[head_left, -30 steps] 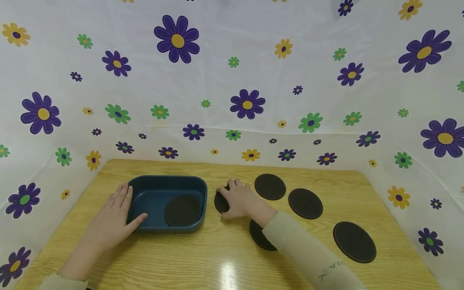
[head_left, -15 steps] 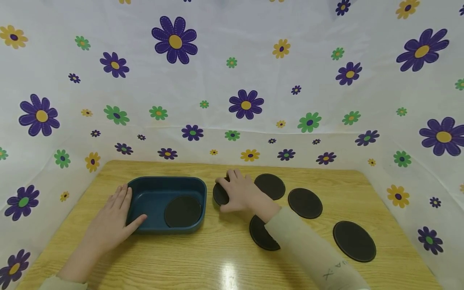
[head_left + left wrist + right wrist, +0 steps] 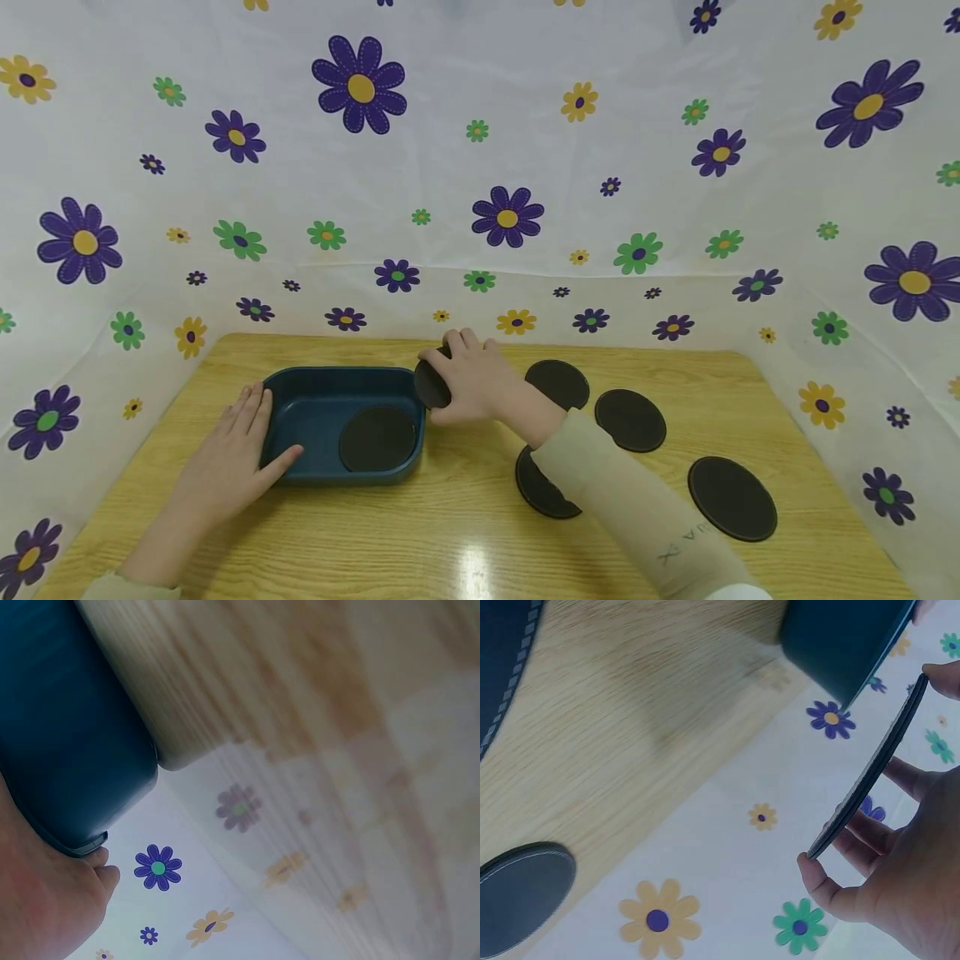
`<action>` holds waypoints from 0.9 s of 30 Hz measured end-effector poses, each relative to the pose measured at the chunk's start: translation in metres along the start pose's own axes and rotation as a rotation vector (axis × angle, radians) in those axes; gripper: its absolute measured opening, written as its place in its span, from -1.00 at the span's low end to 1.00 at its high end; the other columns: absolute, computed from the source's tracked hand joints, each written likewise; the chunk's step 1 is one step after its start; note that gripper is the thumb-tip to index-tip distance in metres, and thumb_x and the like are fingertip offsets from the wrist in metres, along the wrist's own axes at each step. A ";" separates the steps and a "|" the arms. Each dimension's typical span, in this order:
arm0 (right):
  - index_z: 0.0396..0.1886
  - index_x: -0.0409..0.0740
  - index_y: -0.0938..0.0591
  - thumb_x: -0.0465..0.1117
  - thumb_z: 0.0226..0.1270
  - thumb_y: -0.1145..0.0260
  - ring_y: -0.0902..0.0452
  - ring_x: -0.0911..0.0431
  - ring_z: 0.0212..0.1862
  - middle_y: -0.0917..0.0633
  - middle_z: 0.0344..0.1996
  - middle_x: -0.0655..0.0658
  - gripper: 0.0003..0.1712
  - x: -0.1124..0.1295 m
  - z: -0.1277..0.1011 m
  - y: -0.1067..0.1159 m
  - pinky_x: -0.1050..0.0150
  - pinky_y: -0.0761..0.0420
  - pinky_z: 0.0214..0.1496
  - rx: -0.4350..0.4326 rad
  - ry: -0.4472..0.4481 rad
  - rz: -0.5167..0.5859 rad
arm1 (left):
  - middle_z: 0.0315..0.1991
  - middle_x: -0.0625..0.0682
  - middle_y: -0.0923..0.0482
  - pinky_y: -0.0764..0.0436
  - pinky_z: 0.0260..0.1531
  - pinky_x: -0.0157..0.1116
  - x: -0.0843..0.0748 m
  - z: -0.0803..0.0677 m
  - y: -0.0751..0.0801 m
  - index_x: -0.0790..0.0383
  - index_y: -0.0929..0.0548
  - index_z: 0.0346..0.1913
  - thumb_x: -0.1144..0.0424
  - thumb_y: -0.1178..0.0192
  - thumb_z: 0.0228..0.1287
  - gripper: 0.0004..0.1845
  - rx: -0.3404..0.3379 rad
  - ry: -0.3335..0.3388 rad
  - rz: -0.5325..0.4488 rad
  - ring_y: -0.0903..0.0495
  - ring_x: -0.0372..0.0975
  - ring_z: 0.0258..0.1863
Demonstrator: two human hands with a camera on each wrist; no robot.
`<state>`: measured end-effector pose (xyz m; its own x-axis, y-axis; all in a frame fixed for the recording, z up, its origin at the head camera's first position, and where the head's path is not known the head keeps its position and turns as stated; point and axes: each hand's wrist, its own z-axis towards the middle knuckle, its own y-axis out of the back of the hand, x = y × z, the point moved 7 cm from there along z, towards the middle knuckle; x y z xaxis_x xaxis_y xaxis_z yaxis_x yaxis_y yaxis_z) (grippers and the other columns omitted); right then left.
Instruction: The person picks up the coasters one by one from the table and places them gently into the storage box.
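A black coaster (image 3: 431,385) is held on edge by the right hand (image 3: 468,379), fingertips and thumb pinching its rim, just above the blue tray's (image 3: 300,385) right rim. Another coaster (image 3: 377,437) lies inside. The left hand (image 3: 228,454) rests flat against the tray's left wall. Four more coasters (image 3: 630,419) lie on the surface (image 3: 450,533). The right wrist view shows the lifted coaster's thin edge (image 3: 870,769).
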<state>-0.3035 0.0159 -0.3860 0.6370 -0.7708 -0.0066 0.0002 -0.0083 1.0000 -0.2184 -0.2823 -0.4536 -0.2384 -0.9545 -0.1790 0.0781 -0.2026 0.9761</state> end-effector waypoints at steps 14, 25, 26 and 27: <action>0.62 0.24 -0.33 0.38 0.23 -0.35 -0.28 -0.09 0.42 -0.37 0.45 -0.20 -0.02 0.040 0.018 0.010 -0.09 -0.54 0.26 -0.007 0.065 -0.044 | 0.67 0.51 0.05 0.03 0.70 0.21 0.000 0.000 0.000 0.58 0.00 0.65 -0.31 -0.13 0.52 0.12 -0.002 0.001 0.001 0.04 0.32 0.69; 0.65 0.31 -0.30 0.44 0.29 -0.30 -0.26 -0.04 0.47 -0.37 0.48 -0.14 -0.03 0.071 0.033 -0.002 -0.07 -0.56 0.34 0.005 0.136 -0.073 | 0.67 0.51 0.03 0.04 0.70 0.22 -0.001 -0.001 0.002 0.58 0.00 0.65 -0.30 -0.13 0.53 0.11 -0.002 0.000 -0.010 0.05 0.32 0.69; 0.65 0.32 -0.30 0.44 0.29 -0.30 -0.27 -0.05 0.47 -0.37 0.48 -0.14 -0.03 0.073 0.033 -0.004 -0.06 -0.56 0.34 0.006 0.139 -0.074 | 0.67 0.51 0.03 0.03 0.70 0.23 -0.001 0.000 0.002 0.58 0.00 0.65 -0.30 -0.13 0.53 0.11 -0.002 0.000 -0.009 0.04 0.32 0.69; 0.65 0.33 -0.30 0.45 0.28 -0.31 -0.28 -0.05 0.47 -0.38 0.48 -0.14 -0.02 0.075 0.033 -0.006 -0.06 -0.55 0.35 0.007 0.142 -0.079 | 0.67 0.51 0.03 0.01 0.69 0.23 -0.001 0.000 0.002 0.58 0.00 0.65 -0.30 -0.14 0.52 0.11 -0.002 0.002 -0.008 0.04 0.32 0.69</action>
<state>-0.2814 -0.0634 -0.3924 0.7379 -0.6696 -0.0844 0.0499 -0.0705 0.9963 -0.2177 -0.2820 -0.4519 -0.2375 -0.9533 -0.1868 0.0786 -0.2105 0.9744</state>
